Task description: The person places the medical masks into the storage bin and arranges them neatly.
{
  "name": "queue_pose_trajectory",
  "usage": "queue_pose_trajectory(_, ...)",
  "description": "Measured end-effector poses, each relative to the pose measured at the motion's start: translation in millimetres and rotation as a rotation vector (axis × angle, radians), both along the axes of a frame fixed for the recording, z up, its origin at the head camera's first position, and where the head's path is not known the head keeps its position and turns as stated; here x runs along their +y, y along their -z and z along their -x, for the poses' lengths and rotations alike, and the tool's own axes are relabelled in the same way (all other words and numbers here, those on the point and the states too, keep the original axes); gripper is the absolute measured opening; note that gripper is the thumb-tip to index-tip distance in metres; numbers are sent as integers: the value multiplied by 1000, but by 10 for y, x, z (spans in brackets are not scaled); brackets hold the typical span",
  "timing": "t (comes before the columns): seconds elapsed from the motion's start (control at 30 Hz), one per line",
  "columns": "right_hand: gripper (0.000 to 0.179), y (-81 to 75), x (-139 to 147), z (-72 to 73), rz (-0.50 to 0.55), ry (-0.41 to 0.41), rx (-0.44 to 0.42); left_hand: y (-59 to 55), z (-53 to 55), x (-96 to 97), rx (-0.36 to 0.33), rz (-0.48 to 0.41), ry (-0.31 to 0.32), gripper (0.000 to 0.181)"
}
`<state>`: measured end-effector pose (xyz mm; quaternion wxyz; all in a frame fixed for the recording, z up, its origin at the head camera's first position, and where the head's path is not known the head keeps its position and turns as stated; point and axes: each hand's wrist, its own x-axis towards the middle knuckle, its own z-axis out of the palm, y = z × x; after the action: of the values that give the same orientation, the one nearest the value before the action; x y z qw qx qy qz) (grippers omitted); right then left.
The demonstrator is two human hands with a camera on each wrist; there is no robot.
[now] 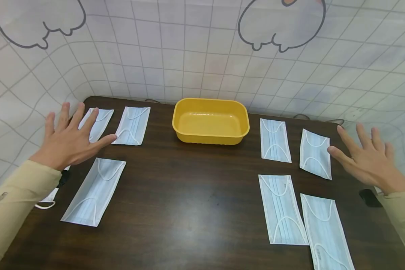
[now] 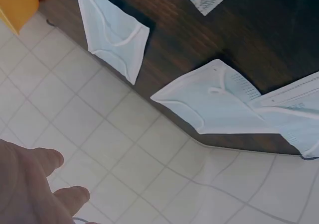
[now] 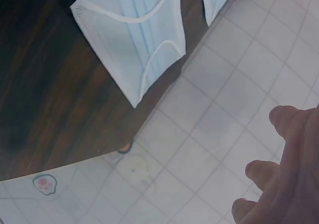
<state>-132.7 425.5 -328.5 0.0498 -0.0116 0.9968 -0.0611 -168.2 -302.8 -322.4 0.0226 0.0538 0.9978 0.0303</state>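
My left hand is held over the table's left side with fingers spread and nothing in it. In the head view it overlaps a light blue face mask, and its thumb tip reaches the edge of a second face mask. A larger-looking face mask lies nearer, and another is mostly hidden under the left forearm. On the right, my empty right hand has its fingers spread beside a face mask. More face masks lie flat there: one farther back and two nearer, one touching the other.
A yellow plastic basin stands at the back middle of the dark wooden table. Behind the table hangs a white grid-patterned cloth with cartoon outlines. A small black object shows by the right wrist.
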Motion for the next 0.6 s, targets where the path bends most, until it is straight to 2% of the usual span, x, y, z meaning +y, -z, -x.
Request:
queue_pose_trajectory(0.3,80,-29,-118,154,-8,-18,-14,-1,190,204,15,-10,50,98)
queue_pose_trajectory(0.6,83,-77,-376,448,16,-49,-47,5,345,365,47,-26,77,100)
